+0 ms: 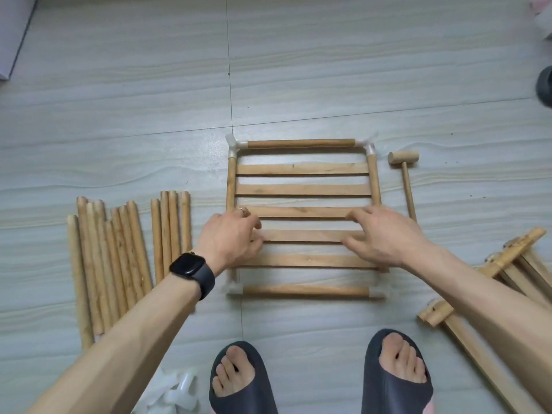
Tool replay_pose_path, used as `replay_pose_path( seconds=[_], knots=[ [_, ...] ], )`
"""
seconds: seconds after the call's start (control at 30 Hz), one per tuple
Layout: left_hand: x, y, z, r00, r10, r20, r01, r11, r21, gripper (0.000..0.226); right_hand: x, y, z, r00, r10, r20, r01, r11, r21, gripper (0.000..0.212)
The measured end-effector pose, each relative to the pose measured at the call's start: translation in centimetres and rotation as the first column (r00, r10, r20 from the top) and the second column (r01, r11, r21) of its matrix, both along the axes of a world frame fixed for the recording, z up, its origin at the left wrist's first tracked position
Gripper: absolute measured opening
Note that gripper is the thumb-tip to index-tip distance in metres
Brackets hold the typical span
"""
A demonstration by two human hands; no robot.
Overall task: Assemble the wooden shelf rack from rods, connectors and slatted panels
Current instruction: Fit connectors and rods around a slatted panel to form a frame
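Nearest you, 6 o'clock: both feet in dark slippers (236, 403). At 7 o'clock, a heap of white connectors (176, 392). Further out at 9 o'clock, loose rods (113, 258) lie side by side. At 4 o'clock, spare slatted panels (507, 276) are stacked askew.

Dead ahead, 12 o'clock, the shelf frame (301, 189) lies flat on the floor (149, 85). Your left hand (231, 237) sits on its left side with fingers curled down over the slats; whether it grips cannot be told. Your right hand (385, 234) rests on its right side, fingers spread and lightly bent, tips touching the slats, holding nothing. Beyond, at 1 o'clock, a wooden mallet (403, 165) lies just beside the frame.
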State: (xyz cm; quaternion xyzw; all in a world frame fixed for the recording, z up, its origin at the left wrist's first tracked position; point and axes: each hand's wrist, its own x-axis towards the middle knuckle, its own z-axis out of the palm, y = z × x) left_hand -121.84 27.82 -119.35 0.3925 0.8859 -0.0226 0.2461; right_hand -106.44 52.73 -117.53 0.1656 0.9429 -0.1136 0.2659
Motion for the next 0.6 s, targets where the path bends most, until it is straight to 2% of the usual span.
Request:
replay_pose_path(
  seconds=[0.1,0.23,0.4,0.47,0.6],
  knots=[
    [-3.2,2.8,-0.4,0.992,0.039,-0.119,-0.032,0.998,0.058,0.053,-3.1,2.2,-0.6,0.982,-0.109,-0.156,0.121,0.990,0.072,0.062],
    [-7.4,5.5,-2.0,0.973,0.053,-0.223,-0.047,0.998,0.030,0.069,-6.8,6.2,-1.9,0.969,-0.134,-0.207,0.172,0.969,0.179,0.074],
    [-10.7,6.2,-5.2,0.951,-0.034,-0.308,0.029,0.999,-0.022,0.092,-9.8,9.9,-4.2,1.000,-0.001,-0.015,0.005,0.960,0.282,0.107],
    [-11.7,6.1,-5.7,0.953,-0.048,-0.300,0.049,0.999,-0.006,0.098,-10.8,10.6,-4.8,0.998,0.043,0.037,-0.052,0.959,0.279,0.107],
    [-13.1,6.5,-6.2,0.951,-0.121,-0.283,0.116,0.993,-0.032,0.104,-12.2,11.7,-5.2,0.985,0.174,0.016,-0.172,0.947,0.271,0.098]
  ],
)
